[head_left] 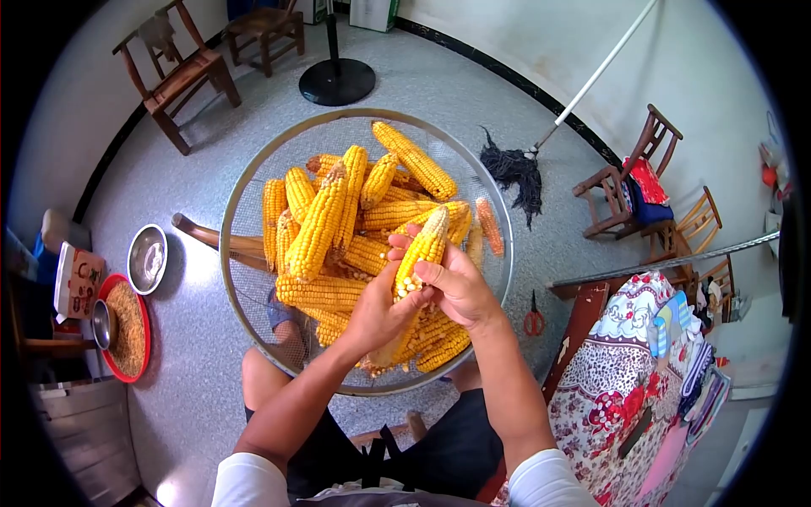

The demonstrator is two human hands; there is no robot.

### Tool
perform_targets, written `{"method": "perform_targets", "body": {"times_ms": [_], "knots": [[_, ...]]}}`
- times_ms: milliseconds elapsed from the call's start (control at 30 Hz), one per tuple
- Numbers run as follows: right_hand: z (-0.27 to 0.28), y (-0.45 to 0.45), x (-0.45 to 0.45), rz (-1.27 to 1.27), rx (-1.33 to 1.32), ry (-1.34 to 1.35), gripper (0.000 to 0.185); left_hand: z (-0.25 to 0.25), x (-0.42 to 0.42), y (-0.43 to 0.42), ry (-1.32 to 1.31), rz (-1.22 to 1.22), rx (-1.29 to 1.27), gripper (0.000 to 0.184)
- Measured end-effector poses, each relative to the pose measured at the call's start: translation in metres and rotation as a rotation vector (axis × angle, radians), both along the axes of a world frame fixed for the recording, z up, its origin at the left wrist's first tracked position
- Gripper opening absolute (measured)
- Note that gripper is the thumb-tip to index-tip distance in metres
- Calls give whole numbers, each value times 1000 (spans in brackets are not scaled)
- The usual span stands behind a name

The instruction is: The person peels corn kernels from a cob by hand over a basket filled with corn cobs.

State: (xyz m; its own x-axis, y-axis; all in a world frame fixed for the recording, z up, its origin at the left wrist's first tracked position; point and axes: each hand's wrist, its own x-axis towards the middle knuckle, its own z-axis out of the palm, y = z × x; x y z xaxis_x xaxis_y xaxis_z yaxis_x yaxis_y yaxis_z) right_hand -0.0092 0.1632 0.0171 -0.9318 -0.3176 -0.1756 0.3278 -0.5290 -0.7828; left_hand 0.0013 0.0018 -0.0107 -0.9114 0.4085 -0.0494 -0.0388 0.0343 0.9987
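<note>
Both my hands grip one ear of corn [425, 246], its pale tip pointing away from me. Around its lower end wraps my left hand [385, 302], thumb pressed to the kernels. My right hand [459, 286] closes on its right side, thumb lying across it. Some kernels look gone near the thumbs. Beneath lies a heap of yellow corn ears [319, 221] in a round mesh sieve [245, 182] with a metal rim. A reddish bare cob [489, 226] rests at the sieve's right side.
A red basin [147, 325] of grain and a metal bowl [148, 259] stand left. A mop [515, 173] leans behind the sieve at right, with scissors [533, 321] on the floor. Wooden chairs [182, 72] line the walls. A flowered cloth [604, 397] lies at right.
</note>
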Motion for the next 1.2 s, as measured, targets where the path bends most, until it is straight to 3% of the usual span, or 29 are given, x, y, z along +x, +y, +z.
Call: {"method": "perform_targets", "body": {"times_ms": [300,400,467,800,867,967,1100,1200], "knots": [[-3,2,0,6,-5,36,64,-1,1,8,0,28,62,52],[-4,-3,-2,-56,-49,-67,60,0,5,8,118,102,-155,53],[-4,-4,-2,-52,-16,-42,58,7,3,6,7,61,-90,53],[-6,-2,1,-48,-70,-44,63,-1,1,4,5,11,48,51],[-2,0,2,-47,-56,-43,62,9,1,1,-262,-57,207,48],[10,4,-1,-24,-167,-99,59,11,-2,-2,-345,-121,275,47],[10,4,1,-39,-88,-77,55,11,-3,-4,-285,-160,218,52],[8,2,1,-62,-88,-73,43,8,-1,-3,-127,-97,159,54]]}}
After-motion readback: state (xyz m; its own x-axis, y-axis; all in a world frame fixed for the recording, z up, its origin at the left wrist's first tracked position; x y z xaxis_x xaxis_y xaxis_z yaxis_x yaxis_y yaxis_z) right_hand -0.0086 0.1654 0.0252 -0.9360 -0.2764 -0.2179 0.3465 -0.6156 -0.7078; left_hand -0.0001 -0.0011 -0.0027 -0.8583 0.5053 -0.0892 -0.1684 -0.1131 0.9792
